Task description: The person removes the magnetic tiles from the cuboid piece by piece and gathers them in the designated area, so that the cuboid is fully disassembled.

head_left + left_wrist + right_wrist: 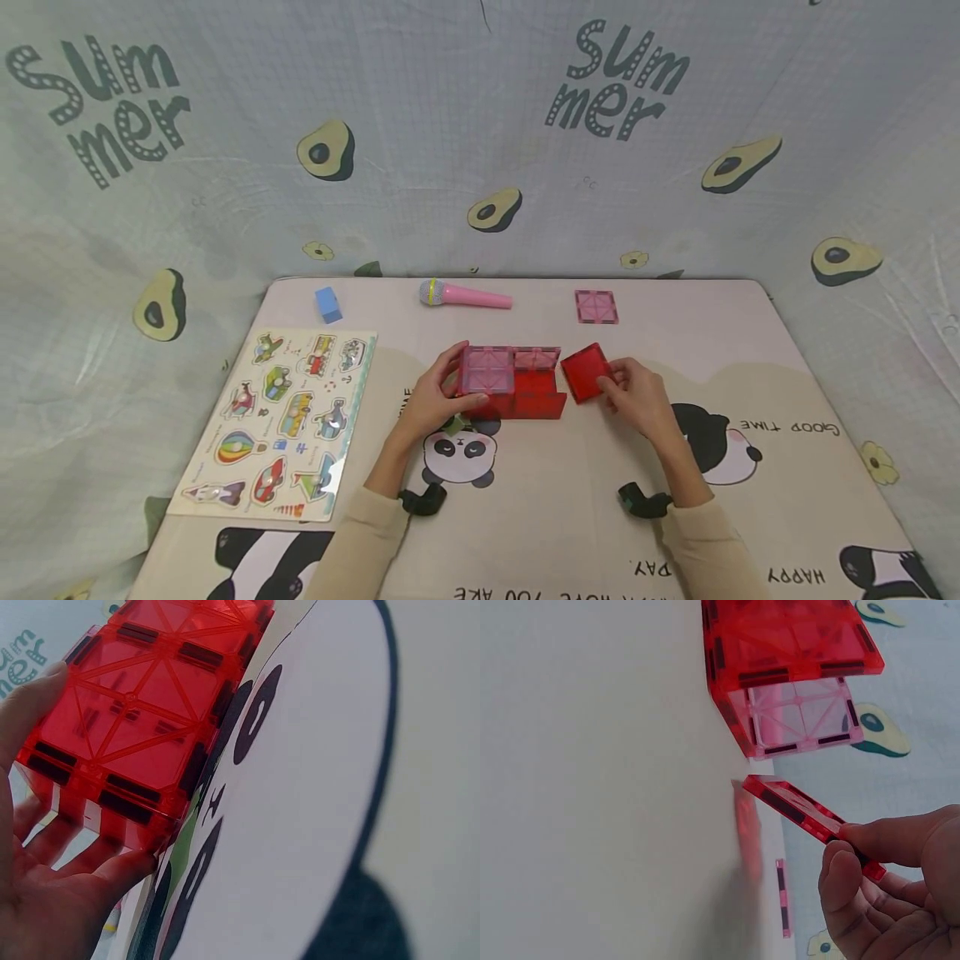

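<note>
Red and pink magnetic tiles form a two-part box [498, 404] on the table. Its left part has a pink tile on top; the right part is open above, with a pink tile at the back and a red one in front. My left hand [437, 398] grips the box's left end, thumb at the front and fingers round the side, as the left wrist view shows through the red tiles [131, 705]. Just right of the box, my right hand [636, 395] pinches a loose red square magnetic tile [584, 372] by its edge. In the right wrist view this tile [795, 806] tilts above the table, apart from the box.
A pink square tile [597, 307] lies behind the held tile. Toward the back edge are a pink toy microphone [476, 297] and a blue block [328, 305]. A picture puzzle board [255, 450] covers the table's left side. A printed curtain [420, 108] stands behind.
</note>
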Available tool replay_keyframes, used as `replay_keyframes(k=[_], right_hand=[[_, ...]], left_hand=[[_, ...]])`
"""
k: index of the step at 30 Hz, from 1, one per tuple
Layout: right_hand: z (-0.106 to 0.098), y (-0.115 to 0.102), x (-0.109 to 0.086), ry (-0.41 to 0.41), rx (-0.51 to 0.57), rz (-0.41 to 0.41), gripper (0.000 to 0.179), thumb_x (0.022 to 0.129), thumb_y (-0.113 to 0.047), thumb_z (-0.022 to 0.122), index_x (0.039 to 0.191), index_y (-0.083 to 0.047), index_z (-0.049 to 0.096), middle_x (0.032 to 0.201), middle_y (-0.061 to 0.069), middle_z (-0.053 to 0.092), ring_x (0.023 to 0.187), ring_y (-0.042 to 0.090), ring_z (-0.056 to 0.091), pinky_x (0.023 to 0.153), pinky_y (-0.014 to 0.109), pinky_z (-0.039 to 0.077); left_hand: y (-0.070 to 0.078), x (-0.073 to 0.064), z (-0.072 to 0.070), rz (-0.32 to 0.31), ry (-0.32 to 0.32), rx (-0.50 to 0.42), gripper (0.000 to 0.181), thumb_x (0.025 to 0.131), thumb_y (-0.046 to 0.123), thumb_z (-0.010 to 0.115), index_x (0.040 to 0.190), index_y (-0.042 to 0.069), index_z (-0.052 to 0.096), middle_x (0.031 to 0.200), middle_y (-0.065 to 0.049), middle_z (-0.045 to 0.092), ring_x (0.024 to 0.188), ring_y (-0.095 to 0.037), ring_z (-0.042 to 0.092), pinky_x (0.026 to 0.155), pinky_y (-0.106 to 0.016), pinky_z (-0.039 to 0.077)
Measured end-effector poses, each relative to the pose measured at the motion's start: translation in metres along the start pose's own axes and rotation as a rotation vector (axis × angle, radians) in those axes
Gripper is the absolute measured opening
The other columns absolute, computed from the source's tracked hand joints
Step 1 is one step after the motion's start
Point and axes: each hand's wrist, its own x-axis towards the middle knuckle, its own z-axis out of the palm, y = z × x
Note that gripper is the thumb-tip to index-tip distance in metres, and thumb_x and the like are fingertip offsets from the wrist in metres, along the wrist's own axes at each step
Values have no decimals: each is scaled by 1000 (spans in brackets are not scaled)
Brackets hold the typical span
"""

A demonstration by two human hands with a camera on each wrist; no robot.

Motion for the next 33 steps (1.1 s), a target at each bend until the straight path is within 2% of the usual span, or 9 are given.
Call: replay_keyframes(k=[11,22,33], right_hand=[[-10,0,7,75,-24,-11,38,98,-18,64,125,8,55,102,24,67,70,17,65,62,15,54],[-20,9,22,195,-10,-69,34,97,-14,64,120,10,58,95,25,68,67,24,70,57,11,52],[-37,19,40,279,11,-30,36,98,-14,62,123,11,57,97,29,68,66,26,71,55,8,50]], left_hand=[[-1,1,0,15,-10,-19,90,83,23,83,157,18,32,155,-6,44,146,-29,40,109,-43,47],[1,0,0,13,1,-5,89,83,25,83,156,19,33,155,-6,44,146,-29,41,109,-42,48],[0,0,1,14,1,-18,89,83,25,83,156,22,34,155,-6,45,146,-29,41,109,-44,48]])
